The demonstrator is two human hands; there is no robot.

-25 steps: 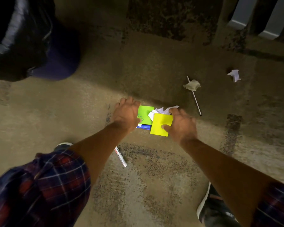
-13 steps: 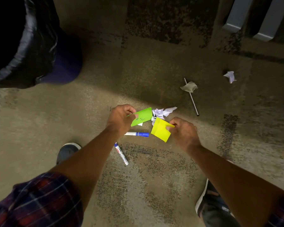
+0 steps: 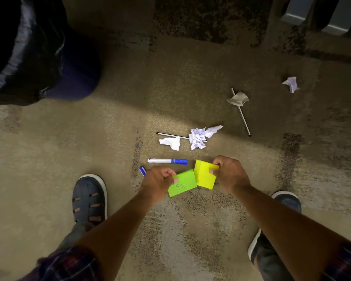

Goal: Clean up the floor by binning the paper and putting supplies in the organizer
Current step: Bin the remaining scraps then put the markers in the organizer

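Observation:
My left hand (image 3: 157, 180) pinches a green sticky-note pad (image 3: 182, 185) with blue writing on it. My right hand (image 3: 229, 173) pinches a yellow sticky-note pad (image 3: 204, 177). Both pads are held above the floor, side by side and touching. Just beyond them a blue-capped white marker (image 3: 167, 161) lies on the floor. A second blue marker (image 3: 142, 170) is mostly hidden behind my left hand. Farther off lie crumpled white paper (image 3: 198, 137), a torn white scrap (image 3: 170, 143) and a thin pen (image 3: 171, 135).
A bin (image 3: 24, 47) lined with a black bag stands at the upper left. A brownish crumpled paper (image 3: 238, 98) rests on another thin pen (image 3: 241, 113) to the right, with a small white paper ball (image 3: 291, 84) beyond. My shoes (image 3: 89, 199) flank the spot. Grey legs (image 3: 296, 11) at top right.
Both hands have lifted the green and yellow pads off the floor and drawn them back toward me. The view has risen, which uncovers the papers and the pen beneath.

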